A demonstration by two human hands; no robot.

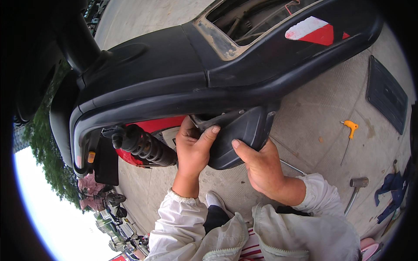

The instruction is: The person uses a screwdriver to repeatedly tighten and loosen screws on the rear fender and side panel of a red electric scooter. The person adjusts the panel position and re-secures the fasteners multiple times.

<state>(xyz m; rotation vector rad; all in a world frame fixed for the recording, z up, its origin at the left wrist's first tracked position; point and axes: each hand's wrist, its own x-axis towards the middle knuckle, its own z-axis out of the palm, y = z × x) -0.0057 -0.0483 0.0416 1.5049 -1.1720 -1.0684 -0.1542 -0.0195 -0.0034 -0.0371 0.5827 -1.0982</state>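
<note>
While a black vehicle body (148, 76) arches across twelve o'clock, a curved black panel (244, 130) sits just below its edge, long axis running from eight o'clock to two. Clamped on that panel are both the right hand (264, 169), which has it at eleven o'clock, and the left hand (194, 147), nearer the body, which has it at three. A hammer (358, 183) lies at four o'clock from the panel, an orange-handled tool (350, 128) at three.

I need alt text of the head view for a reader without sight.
The left hand and right hand hold a curved black panel below a vehicle's black body. On the ground to the right are an orange-handled tool and a hammer.
</note>
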